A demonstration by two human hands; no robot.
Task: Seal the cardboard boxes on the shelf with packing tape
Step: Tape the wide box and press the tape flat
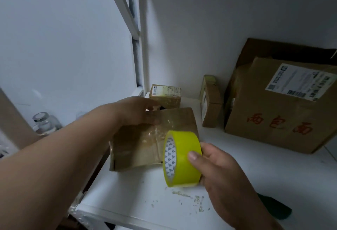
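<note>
Reaching in from the left, the left hand [135, 110] lies palm down on the far edge of a flat cardboard box [153, 138], fingers fairly straight and pressing on its top, thumb along a clear strip of tape [160, 129] across the lid. Forearm stretches diagonally from the lower left. Right hand [217, 167] comes in from the lower right, gripping a yellow tape roll [182, 158] by its outer band, thumb on top, fingers curled underneath. Roll stands on edge at the box's near right corner, white patterned core facing left.

Box sits on a white shelf [237, 156], near its left front edge. Behind it, a small labelled box [165, 94] against the back wall. To the right, a narrow box [211, 105] standing on its side, just beside a large box [280, 113] with red characters and a shipping label, flaps partly raised. Bits of tape scrap [189, 200] scattered on the shelf front. White wall [218, 20] behind, white shelf upright [142, 34] at left. Glass jar [44, 122] with a metal cap lower left, outside the shelf.
</note>
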